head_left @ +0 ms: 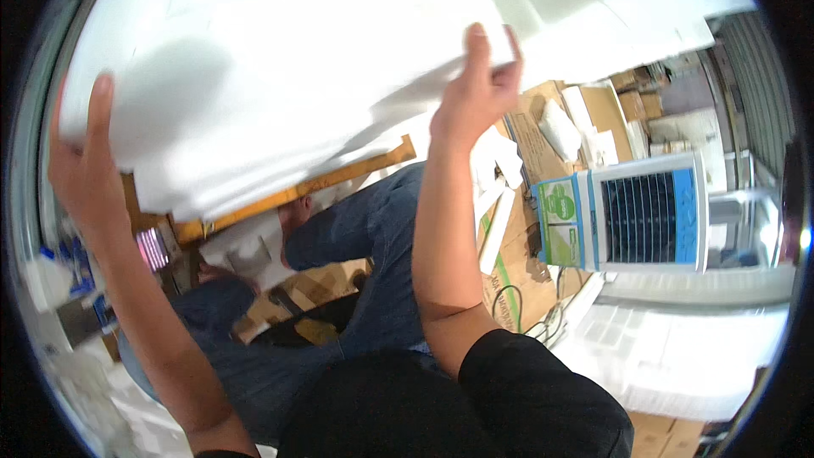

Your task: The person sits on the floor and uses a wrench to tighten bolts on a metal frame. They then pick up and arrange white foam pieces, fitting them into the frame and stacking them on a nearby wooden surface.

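Observation:
A large white sheet [280, 59] spreads in front of me, with layered edges at its near side; whether it is paper or thin foam I cannot tell. At its left edge my left hand [89, 161] grips it, thumb on top and fingers down the side. My right hand [479, 89] holds the opposite edge in the same way, thumb up and fingers curled round the border. Below the near edge runs a yellow-brown wooden bar [314, 182], which belongs to the work table. A soft shadow falls on the sheet beside my left hand.
To the right stands a white and blue air cooler [640, 212] with a dark grille. White rolls [498, 229] and a white bag [560, 131] lie on cardboard [521, 288] near it, with black cables [551, 322]. More white sheeting [610, 25] extends at the far right.

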`<state>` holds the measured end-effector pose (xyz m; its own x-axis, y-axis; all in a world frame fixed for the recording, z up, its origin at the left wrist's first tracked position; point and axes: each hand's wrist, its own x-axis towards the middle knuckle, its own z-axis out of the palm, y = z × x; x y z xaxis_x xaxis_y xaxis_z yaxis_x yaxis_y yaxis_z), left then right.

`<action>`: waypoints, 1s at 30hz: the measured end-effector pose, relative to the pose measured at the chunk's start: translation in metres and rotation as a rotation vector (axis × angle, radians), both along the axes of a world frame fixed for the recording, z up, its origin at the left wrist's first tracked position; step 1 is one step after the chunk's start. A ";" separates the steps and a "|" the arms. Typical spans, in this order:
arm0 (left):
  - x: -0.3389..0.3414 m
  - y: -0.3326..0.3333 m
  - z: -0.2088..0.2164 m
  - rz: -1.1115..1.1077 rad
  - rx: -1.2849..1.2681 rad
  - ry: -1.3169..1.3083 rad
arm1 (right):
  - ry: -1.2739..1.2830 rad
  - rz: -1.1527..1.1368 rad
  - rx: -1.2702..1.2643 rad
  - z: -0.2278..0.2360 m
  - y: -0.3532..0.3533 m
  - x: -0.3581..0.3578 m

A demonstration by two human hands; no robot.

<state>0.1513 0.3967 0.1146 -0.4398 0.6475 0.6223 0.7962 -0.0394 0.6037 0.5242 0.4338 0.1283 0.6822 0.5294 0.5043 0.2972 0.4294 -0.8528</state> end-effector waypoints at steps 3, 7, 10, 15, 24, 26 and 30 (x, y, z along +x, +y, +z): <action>0.009 -0.001 0.007 -0.051 -0.015 -0.156 | 0.035 -0.024 -0.046 0.004 -0.003 -0.001; 0.032 -0.004 0.031 -0.209 0.037 -0.427 | 0.068 -0.003 0.010 0.006 -0.003 0.001; 0.013 -0.003 0.028 -0.224 0.004 -0.492 | 0.079 0.009 0.018 0.011 -0.005 -0.006; 0.041 -0.010 0.040 -0.224 0.065 -0.491 | 0.112 0.039 0.044 0.011 -0.008 -0.006; -0.017 0.011 0.022 -0.344 0.023 -0.698 | -0.114 -0.116 0.251 -0.001 0.011 0.004; -0.010 0.010 0.022 -0.242 0.054 -0.644 | -0.087 -0.106 0.216 -0.001 0.011 0.005; -0.028 0.017 0.014 -0.419 0.043 -0.680 | -0.132 -0.149 0.182 -0.002 0.009 0.008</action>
